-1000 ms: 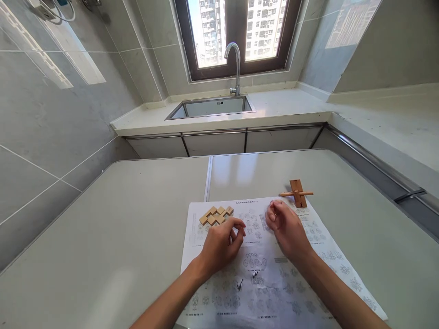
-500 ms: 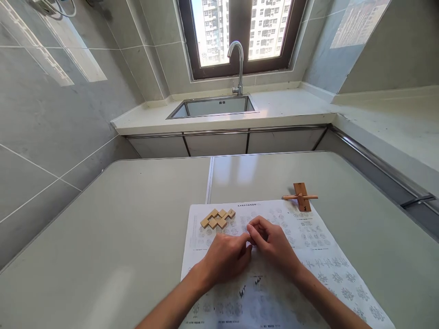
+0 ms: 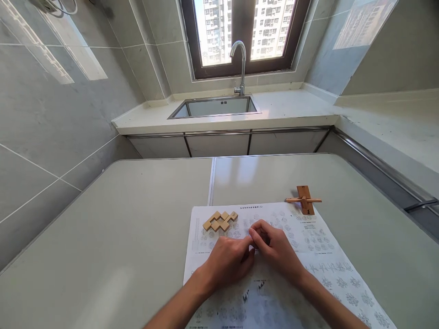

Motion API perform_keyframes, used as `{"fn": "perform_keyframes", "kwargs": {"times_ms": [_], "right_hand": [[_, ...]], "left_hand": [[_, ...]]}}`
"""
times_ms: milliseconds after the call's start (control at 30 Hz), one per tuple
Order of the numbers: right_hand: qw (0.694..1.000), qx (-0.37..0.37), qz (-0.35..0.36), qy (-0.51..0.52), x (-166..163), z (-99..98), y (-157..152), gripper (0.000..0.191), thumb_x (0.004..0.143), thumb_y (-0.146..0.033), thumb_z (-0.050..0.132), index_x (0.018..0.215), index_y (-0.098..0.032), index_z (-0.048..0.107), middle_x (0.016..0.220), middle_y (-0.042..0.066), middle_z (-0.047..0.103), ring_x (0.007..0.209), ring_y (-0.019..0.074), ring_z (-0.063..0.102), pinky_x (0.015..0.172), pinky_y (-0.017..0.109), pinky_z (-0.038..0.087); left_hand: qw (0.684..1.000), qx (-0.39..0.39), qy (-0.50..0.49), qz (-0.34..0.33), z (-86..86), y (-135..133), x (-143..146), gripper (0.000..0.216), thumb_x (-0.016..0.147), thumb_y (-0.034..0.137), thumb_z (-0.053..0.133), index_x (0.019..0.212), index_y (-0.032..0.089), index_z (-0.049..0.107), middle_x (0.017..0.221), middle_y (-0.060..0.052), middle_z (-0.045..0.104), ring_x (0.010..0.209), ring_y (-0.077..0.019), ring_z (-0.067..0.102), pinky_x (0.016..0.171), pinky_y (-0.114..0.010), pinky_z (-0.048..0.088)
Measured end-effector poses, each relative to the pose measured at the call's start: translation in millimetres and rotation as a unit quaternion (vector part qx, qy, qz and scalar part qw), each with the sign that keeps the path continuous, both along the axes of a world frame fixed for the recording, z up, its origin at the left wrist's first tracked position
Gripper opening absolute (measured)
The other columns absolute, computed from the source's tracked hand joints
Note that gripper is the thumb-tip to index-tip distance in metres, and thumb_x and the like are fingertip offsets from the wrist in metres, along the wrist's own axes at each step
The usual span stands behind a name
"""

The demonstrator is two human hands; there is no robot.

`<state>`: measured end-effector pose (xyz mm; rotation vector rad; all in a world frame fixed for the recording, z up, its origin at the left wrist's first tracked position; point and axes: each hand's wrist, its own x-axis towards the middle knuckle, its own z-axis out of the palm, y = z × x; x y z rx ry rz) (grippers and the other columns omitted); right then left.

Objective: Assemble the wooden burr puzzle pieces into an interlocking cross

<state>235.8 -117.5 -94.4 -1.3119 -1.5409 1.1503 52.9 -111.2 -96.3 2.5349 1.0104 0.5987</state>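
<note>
Both hands meet over the sheet (image 3: 308, 256); wooden zigzag puzzle (image 3: 219, 220) lies crosswise.

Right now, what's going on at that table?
A person's left hand and right hand meet fingertip to fingertip over a printed instruction sheet on the grey table. Whatever is pinched between them is too small or hidden to tell. A flat wooden block puzzle lies on the sheet just beyond the left hand, untouched. A wooden cross-shaped puzzle sits at the sheet's far right corner, apart from both hands. A sink with a tap is behind.
</note>
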Motion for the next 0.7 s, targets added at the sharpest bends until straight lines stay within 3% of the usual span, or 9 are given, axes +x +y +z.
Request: {"fn": "perform_keyframes", "kwargs": {"times_ms": [700], "right_hand": [[1.000,0.021,0.004,-0.018,0.2,-4.9,1.8,0.028,0.104,-0.041,0.051,0.083,-0.023,0.056,0.066,-0.002,0.062,0.059,0.0169,0.055,0.059,0.028,0.043]], "left_hand": [[1.000,-0.013,-0.002,-0.002,1.0,1.9,-0.7,0.013,0.091,0.010,0.049,0.088,0.020,0.057,0.064,0.003,0.067,0.050,-0.0133,0.059,0.050,-0.026,0.030]]}}
